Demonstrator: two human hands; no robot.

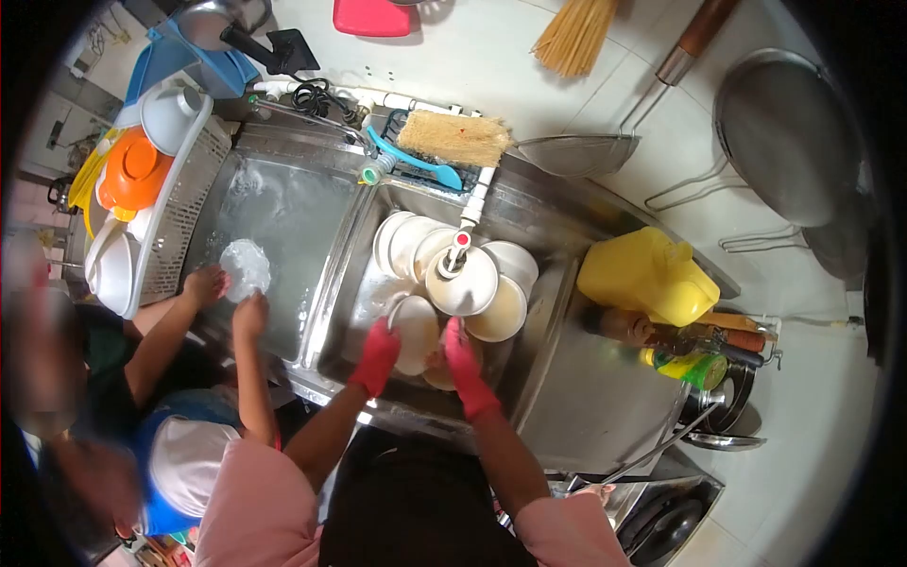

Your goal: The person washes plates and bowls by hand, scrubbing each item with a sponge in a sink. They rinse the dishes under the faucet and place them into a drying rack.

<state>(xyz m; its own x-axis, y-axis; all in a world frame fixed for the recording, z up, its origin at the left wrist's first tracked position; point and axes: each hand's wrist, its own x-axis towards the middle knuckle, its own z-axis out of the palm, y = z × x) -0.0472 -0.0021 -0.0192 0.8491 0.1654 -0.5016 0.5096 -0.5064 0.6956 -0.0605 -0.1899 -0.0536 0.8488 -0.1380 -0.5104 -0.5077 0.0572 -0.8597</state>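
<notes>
The sink [321, 283] at frame centre is wet, shiny steel; the stacked bowls [463, 279] look glossy white, ceramic or plastic; the red gloves [378, 354] look matt rubber; the jug [647, 274] right of centre is smooth yellow plastic; the brush [453, 137] above has rough fibre bristles.

Two gloved hands, one yellow jug [646, 274], two sink basins (roughly seven white bowls stacked in one).

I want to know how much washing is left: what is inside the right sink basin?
A pile of white bowls under the tap, with the left hand and right hand on one bowl. The basin floor beneath is covered.
</notes>
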